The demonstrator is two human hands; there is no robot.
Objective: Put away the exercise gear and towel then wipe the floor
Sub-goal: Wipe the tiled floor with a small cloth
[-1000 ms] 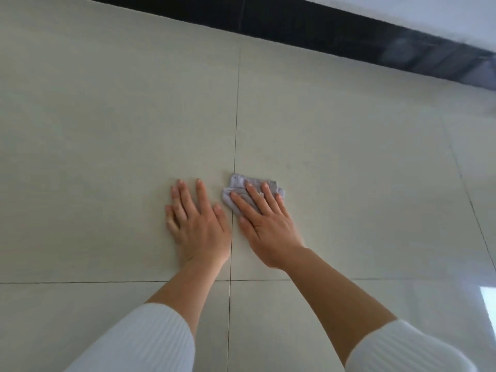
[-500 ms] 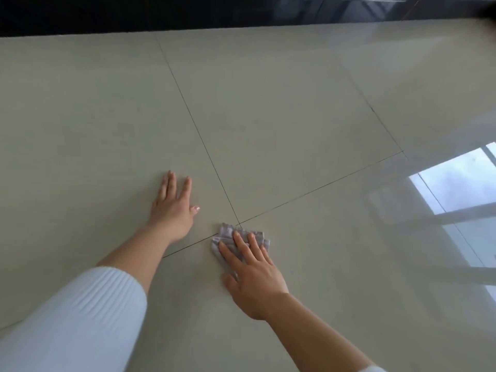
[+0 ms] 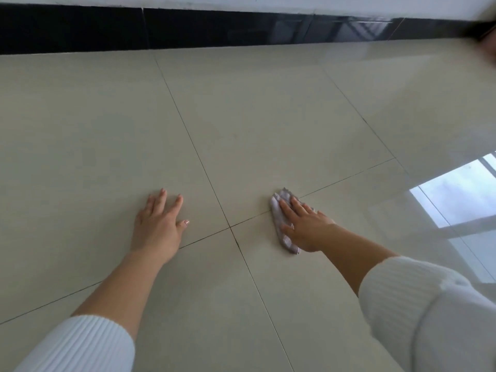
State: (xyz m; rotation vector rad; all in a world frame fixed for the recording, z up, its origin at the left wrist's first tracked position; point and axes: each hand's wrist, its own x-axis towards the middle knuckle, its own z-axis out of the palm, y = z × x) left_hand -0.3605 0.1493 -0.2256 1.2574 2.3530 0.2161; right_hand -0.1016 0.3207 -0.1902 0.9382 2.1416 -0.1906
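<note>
A small crumpled grey cloth (image 3: 279, 210) lies on the glossy beige tile floor (image 3: 257, 124), just right of where the grout lines cross. My right hand (image 3: 306, 226) presses flat on top of the cloth, fingers spread and pointing up-left; the cloth shows along the hand's left edge. My left hand (image 3: 158, 226) rests palm down on the bare tile to the left of the crossing, fingers apart, holding nothing. Both forearms are bare with white ribbed sleeves pushed up. No exercise gear or towel is in view.
A black glossy skirting band (image 3: 188, 28) runs along the far edge of the floor under a white wall. A bright window reflection (image 3: 461, 189) lies on the tiles at right. A blurred object (image 3: 483, 36) sits at the top right corner.
My right hand has slid the cloth to the right, across the grout crossing. The left hand has stayed planted on the floor. The view has swung so the skirting now shows more fully.
</note>
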